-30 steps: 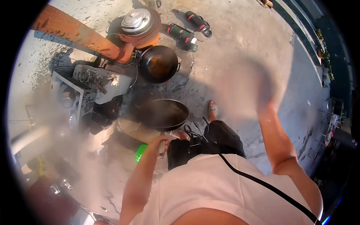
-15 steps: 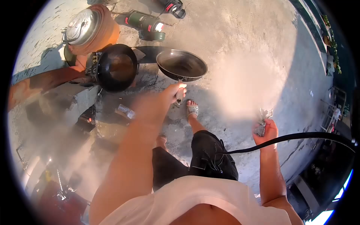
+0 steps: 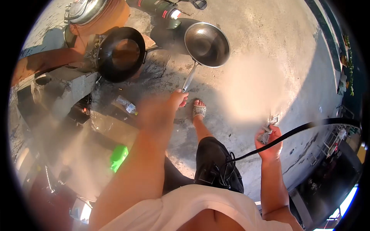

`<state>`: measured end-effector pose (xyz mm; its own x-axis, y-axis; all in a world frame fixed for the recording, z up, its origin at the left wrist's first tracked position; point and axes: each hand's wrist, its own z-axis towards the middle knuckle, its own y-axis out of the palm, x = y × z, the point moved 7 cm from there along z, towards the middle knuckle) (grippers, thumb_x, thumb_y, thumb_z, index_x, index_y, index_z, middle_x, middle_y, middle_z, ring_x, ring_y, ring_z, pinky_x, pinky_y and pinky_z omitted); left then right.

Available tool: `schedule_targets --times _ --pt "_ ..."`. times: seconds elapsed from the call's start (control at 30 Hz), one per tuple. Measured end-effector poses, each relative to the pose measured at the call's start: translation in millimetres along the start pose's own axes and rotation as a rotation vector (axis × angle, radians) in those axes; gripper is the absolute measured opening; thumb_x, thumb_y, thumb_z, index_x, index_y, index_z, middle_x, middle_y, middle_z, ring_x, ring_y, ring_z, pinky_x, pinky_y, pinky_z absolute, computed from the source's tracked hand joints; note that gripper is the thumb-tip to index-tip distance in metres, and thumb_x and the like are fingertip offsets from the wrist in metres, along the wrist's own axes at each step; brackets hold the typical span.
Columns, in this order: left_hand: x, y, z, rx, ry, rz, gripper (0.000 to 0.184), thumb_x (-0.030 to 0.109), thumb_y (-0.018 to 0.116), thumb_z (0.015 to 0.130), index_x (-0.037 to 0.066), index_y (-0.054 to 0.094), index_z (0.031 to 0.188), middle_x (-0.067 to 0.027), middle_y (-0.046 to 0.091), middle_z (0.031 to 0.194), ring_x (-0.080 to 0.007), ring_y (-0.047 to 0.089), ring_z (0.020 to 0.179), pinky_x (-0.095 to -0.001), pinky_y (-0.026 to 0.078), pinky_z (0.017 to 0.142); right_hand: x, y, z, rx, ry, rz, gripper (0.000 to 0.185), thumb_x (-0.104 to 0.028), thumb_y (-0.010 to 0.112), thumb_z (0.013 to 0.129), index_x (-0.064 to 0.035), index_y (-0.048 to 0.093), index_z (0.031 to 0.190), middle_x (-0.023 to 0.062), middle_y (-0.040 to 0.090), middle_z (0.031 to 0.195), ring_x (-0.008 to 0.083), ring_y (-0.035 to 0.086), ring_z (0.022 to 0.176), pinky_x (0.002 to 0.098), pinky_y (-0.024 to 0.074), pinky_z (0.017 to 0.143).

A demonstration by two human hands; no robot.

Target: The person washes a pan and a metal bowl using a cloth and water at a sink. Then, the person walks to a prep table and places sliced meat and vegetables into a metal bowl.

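My left hand (image 3: 179, 99) is closed around the end of a metal handle. The handle belongs to a deep frying pan (image 3: 208, 44), held out over the concrete with its dark, dimpled inside turned up toward me. On the right, my right hand (image 3: 271, 142) is closed on a crumpled silvery metal scourer (image 3: 265, 135); some of it is hidden by the fingers. Left of the pan, apart from it, a black wok (image 3: 122, 54) sits tilted on a stove.
A lidded silver pot (image 3: 83, 11) stands on an orange clay stove (image 3: 115, 19) at upper left. A green flask (image 3: 156, 7) lies behind the pan. A plastic bottle (image 3: 125, 104) and a green object (image 3: 118, 157) lie below. A black cable (image 3: 300, 133) crosses my right wrist.
The frying pan has moved up and right in view, and its inside now faces me more. My left grip sits nearer the handle's end. The green object has come into sight.
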<state>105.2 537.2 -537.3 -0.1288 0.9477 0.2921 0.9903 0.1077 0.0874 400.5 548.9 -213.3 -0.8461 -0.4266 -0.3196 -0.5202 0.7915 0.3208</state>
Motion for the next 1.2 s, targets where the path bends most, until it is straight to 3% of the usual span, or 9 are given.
schedule_targets --times 0.37,0.47,0.53,0.57,0.7,0.87,1.0,1.13,1.2 --pt "-152.0 -251.5 -204.8 -0.184 0.441 -0.209 0.032 0.017 0.054 0.085 0.008 0.056 0.115 -0.0046 0.058 0.07 -0.0116 0.049 0.045 -0.0253 0.04 0.041 196.0 126.6 -143.7 -0.364 0.25 -0.013 0.026 -0.004 0.05 0.078 -0.0031 0.05 0.105 0.0157 0.052 0.096 0.0242 0.053 0.089 0.0308 0.0443 0.064" --pt "-214.8 -375.7 -310.4 0.312 0.321 -0.268 0.031 0.015 0.053 0.085 0.007 0.056 0.115 -0.0043 0.058 0.071 -0.0113 0.05 0.046 -0.0258 0.041 0.041 297.4 168.7 -193.7 -0.55 0.459 -0.166 0.027 -0.004 0.05 0.078 -0.0037 0.051 0.105 0.0153 0.053 0.098 0.0244 0.053 0.089 0.031 0.0444 0.065" --pt "-265.4 -462.6 -332.9 0.549 0.665 0.373 0.031 0.015 0.053 0.085 0.006 0.056 0.115 -0.0036 0.059 0.072 -0.0109 0.05 0.048 -0.0252 0.041 0.042 362.9 200.3 -231.0 -0.524 0.529 -0.31 0.026 -0.003 0.051 0.077 -0.005 0.054 0.103 0.0132 0.054 0.098 0.0246 0.053 0.09 0.0308 0.0447 0.065" --pt "-231.2 -427.4 -429.2 0.4 0.352 -0.242 0.03 0.015 0.054 0.086 0.006 0.056 0.114 -0.003 0.059 0.073 -0.0102 0.051 0.049 -0.0246 0.041 0.043 361.2 193.5 -269.1 -0.447 0.395 -0.367 0.027 -0.002 0.051 0.077 -0.0053 0.054 0.103 0.0124 0.054 0.099 0.0246 0.053 0.09 0.0308 0.0449 0.065" --pt "-297.8 -516.2 -541.9 0.642 0.673 -0.298 0.033 0.017 0.056 0.085 0.007 0.056 0.116 -0.0021 0.059 0.074 -0.0092 0.051 0.052 -0.0237 0.04 0.045 478.8 242.4 -304.4 -0.692 0.559 -0.524 0.029 -0.001 0.051 0.077 -0.0056 0.052 0.106 0.0114 0.053 0.102 0.0248 0.054 0.091 0.0317 0.0464 0.065" --pt "-350.7 -551.4 -620.4 0.727 0.527 -0.749 0.031 0.016 0.054 0.086 0.008 0.057 0.116 -0.0009 0.058 0.077 -0.008 0.051 0.057 -0.0209 0.04 0.05 603.3 289.8 -377.7 -0.749 0.66 -0.675 0.028 -0.003 0.05 0.079 -0.0051 0.05 0.107 0.012 0.052 0.104 0.0245 0.054 0.092 0.0315 0.0468 0.066" --pt "-249.0 -582.3 -694.2 0.706 0.944 -0.94 0.03 0.016 0.055 0.087 0.008 0.058 0.116 0.001 0.056 0.075 -0.0068 0.05 0.058 -0.0196 0.04 0.053 684.2 337.4 -386.9 -0.918 0.726 -0.777 0.025 -0.003 0.049 0.08 -0.0042 0.051 0.105 0.0123 0.053 0.102 0.0243 0.055 0.09 0.0327 0.0481 0.066" --pt "-210.5 -655.5 -699.2 0.842 0.961 -0.732 0.031 0.015 0.058 0.086 0.009 0.058 0.116 0.0014 0.055 0.081 -0.0063 0.051 0.065 -0.0194 0.041 0.055 760.7 378.6 -386.3 -0.956 0.732 -0.781 0.025 -0.003 0.049 0.08 -0.0036 0.051 0.105 0.012 0.054 0.099 0.0242 0.055 0.087 0.0332 0.0484 0.067" --pt "-159.0 -720.3 -751.5 1.271 1.014 -0.535 0.032 0.013 0.059 0.085 0.01 0.058 0.116 0.0018 0.054 0.089 -0.0062 0.05 0.073 -0.0196 0.042 0.057 805.5 414.5 -392.9 -0.97 0.727 -0.746 0.025 -0.003 0.049 0.079 -0.0033 0.051 0.105 0.0119 0.054 0.098 0.0241 0.055 0.086 0.0334 0.0486 0.067"
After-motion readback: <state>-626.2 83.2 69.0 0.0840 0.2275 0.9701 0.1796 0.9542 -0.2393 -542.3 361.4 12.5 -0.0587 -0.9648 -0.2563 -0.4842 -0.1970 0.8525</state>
